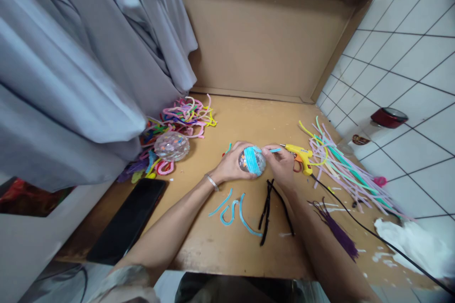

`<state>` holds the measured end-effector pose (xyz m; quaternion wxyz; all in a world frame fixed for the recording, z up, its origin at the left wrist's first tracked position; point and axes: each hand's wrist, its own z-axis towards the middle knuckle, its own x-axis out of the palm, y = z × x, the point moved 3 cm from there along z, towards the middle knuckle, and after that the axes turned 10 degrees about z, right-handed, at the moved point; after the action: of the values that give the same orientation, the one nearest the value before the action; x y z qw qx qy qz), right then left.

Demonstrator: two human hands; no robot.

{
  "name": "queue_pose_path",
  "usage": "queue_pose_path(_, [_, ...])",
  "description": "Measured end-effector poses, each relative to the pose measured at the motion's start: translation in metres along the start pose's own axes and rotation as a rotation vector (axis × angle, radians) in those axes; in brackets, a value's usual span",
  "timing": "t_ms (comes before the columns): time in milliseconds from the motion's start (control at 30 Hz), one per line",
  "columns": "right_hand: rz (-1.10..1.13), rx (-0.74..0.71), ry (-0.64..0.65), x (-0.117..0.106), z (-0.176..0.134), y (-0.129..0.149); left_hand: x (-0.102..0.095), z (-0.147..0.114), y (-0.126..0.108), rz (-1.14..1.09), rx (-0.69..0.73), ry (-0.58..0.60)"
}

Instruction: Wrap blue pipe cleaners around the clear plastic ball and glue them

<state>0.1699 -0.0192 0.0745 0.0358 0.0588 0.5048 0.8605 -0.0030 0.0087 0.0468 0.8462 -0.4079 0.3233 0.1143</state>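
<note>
My left hand [232, 163] is wrapped round a small clear ball [243, 161] with coloured specks inside. A band of light blue pipe cleaner [253, 160] runs round the ball's middle. At the ball's right side, the fingers of my right hand [280, 163] pinch the loose end of a blue pipe cleaner [275, 150]. Below the hands lie several short blue pipe cleaner pieces [245, 215] and some black pipe cleaners [266, 213]. Just right of my right hand rests a yellow hot glue gun [299, 153].
A second clear ball [172, 146] sits by a heap of coloured pipe cleaners [188, 116] at left. A black phone [128, 220] lies nearer. On the right are long pipe cleaners [341, 165], a jar [377, 128], a purple tassel [336, 232], white tissue [412, 246] and the gun's cord [366, 227].
</note>
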Motion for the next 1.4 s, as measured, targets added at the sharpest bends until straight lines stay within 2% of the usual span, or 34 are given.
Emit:
queue_pose_path(133, [0.026,0.078,0.026,-0.001,0.003,-0.010,0.001,0.000,0.004,-0.019,-0.016,-0.013])
queue_pose_path(400, [-0.015,0.002,0.052,0.000,0.005,-0.005,0.001,0.000,0.008,-0.068,-0.005,-0.025])
queue_pose_path(1000, [-0.033,0.052,0.114,0.005,0.001,-0.007,0.002,0.000,0.012,-0.123,-0.001,0.025])
queue_pose_path(1167, [-0.064,0.057,0.127,0.005,0.000,-0.007,0.001,0.000,0.012,-0.071,-0.001,0.036])
queue_pose_path(1400, [-0.051,0.056,0.099,0.006,-0.001,-0.007,0.000,-0.001,0.007,-0.020,0.076,0.004])
